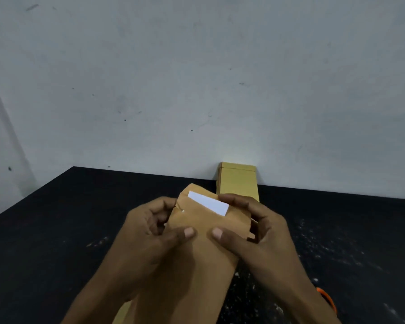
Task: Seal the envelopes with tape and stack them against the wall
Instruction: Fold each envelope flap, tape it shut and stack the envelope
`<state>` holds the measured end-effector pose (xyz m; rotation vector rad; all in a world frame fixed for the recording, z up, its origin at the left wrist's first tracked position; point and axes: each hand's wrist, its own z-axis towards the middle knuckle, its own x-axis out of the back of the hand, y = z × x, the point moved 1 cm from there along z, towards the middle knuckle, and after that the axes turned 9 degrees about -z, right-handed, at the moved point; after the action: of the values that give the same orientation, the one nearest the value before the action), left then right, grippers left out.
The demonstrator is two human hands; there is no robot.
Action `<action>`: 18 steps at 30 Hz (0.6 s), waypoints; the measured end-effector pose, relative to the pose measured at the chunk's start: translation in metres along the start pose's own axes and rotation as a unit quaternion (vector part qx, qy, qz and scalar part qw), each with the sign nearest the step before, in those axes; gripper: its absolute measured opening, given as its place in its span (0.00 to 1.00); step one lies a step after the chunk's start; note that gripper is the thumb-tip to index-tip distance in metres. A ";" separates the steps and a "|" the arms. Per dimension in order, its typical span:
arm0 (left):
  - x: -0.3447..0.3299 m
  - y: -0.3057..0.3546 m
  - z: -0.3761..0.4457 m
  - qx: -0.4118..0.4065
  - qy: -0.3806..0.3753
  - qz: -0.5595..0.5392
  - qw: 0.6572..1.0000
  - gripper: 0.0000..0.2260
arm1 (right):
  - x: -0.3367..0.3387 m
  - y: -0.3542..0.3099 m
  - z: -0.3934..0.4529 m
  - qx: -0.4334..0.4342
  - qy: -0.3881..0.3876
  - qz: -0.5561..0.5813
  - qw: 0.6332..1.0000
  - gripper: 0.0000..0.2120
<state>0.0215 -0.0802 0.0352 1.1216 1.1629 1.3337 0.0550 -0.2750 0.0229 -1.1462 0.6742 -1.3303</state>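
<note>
From the head view I see both hands raised over the black worktop (45, 230), sharing one brown envelope (208, 249). My left hand (145, 239) has its grip curled round the envelope's left edge, thumb pressed flat on the front face and the other fingers bent behind the upper left corner. My right hand (262, 232) mirrors it: thumb on the front, fingers wrapped over the top right corner and right edge. The two thumb tips lie near each other at mid-width, apart but close.

The envelope is held off the worktop, its mouth away from me and open, with the flap (198, 190) standing up behind. A white sheet of paper (208, 204) sticks out of the mouth at a slant.

Beyond the hands, a stack of brown envelopes (239, 181) leans upright against the grey wall (197, 78), its foot on the worktop. My right fingers cover a little of its lower edge, so I cannot tell how many envelopes it holds.

Low in the view, another brown piece (122, 312) shows under my left forearm, mostly hidden. At the lower right, an orange object (329, 298) peeps from behind my right forearm; too little shows to name it. White specks scatter the worktop on the right side.
</note>
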 end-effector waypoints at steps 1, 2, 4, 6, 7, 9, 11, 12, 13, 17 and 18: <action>-0.004 0.001 0.001 -0.006 -0.006 -0.009 1.000 0.20 | 0.003 -0.002 0.000 0.007 0.004 -0.004 1.000 0.21; -0.009 0.002 0.002 -0.011 -0.012 -0.020 1.000 0.19 | 0.006 -0.003 0.000 0.014 0.009 -0.006 1.000 0.19; -0.017 0.003 0.002 -0.016 -0.020 -0.054 0.998 0.17 | 0.009 -0.004 0.000 0.025 0.019 -0.005 0.999 0.17; -0.025 0.005 0.003 -0.009 -0.017 -0.091 0.996 0.14 | 0.011 -0.004 -0.002 0.030 0.033 -0.001 0.999 0.16; -0.028 0.007 0.004 -0.001 -0.013 -0.107 0.994 0.13 | 0.013 -0.005 -0.002 0.029 0.037 0.001 0.999 0.16; -0.033 0.012 0.007 0.020 -0.002 -0.130 0.991 0.13 | 0.016 -0.007 -0.004 0.028 0.037 -0.008 0.999 0.17; -0.036 0.018 0.013 0.048 0.009 -0.148 0.988 0.15 | 0.018 -0.009 -0.005 0.031 0.031 -0.025 0.999 0.19; -0.037 0.020 0.016 0.061 0.011 -0.158 0.986 0.15 | 0.018 -0.011 -0.006 0.034 0.028 -0.032 0.999 0.20; -0.038 0.022 0.019 0.072 0.014 -0.168 0.983 0.15 | 0.018 -0.012 -0.006 0.039 0.030 -0.038 0.998 0.21; -0.046 0.030 0.023 0.087 0.026 -0.232 0.968 0.11 | 0.020 -0.016 -0.008 0.074 0.062 -0.078 0.992 0.20; -0.047 0.031 0.023 0.086 0.031 -0.245 0.965 0.10 | 0.021 -0.017 -0.008 0.077 0.068 -0.085 0.991 0.20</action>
<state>0.0446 -0.1271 0.0674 0.8386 1.5088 0.9016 0.0450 -0.2949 0.0403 -1.0106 0.5702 -1.5882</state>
